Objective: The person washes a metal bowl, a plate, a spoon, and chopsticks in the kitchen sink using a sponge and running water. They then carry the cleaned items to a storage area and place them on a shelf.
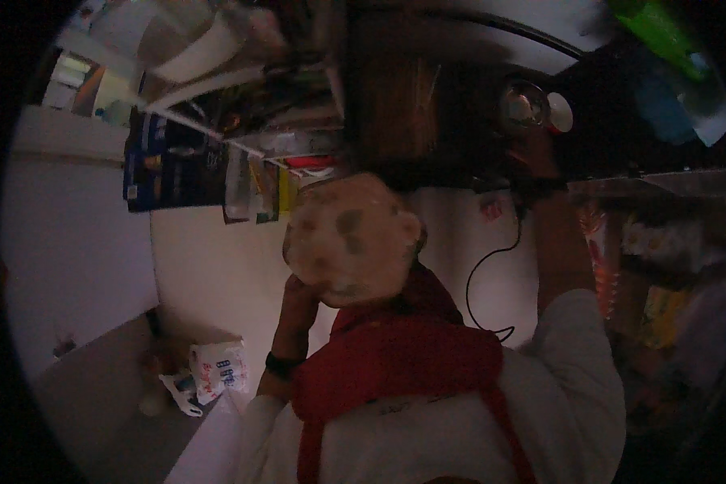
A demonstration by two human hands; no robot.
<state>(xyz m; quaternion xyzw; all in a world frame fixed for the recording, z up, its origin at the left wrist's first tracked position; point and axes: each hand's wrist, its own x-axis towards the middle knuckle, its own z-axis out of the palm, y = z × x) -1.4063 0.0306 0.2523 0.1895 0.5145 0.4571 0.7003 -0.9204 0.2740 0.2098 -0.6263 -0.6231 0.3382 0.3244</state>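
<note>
A pale, rounded, shallow thing with darker spots [351, 239] lies in front of my chest; it may be a dish, but blur hides its kind. My left hand [305, 290] is under its lower left edge and holds it, a dark band round the wrist. On the right my right arm stretches forward over the dark counter [460, 163]. There my right hand [535, 154] is beside a round, shiny vessel [523, 106] and a white round thing, perhaps a cup [559, 112]. Darkness hides the fingers, so whether they grip anything cannot be told. A red apron [399, 357] covers my front.
A white wire rack [187, 121] with blurred goods stands at upper left, a dark blue box [175, 163] near it. A black cable [469, 284] hangs from the counter's edge. Packages [659, 242] fill the right side. A printed plastic bag [218, 369] lies at lower left.
</note>
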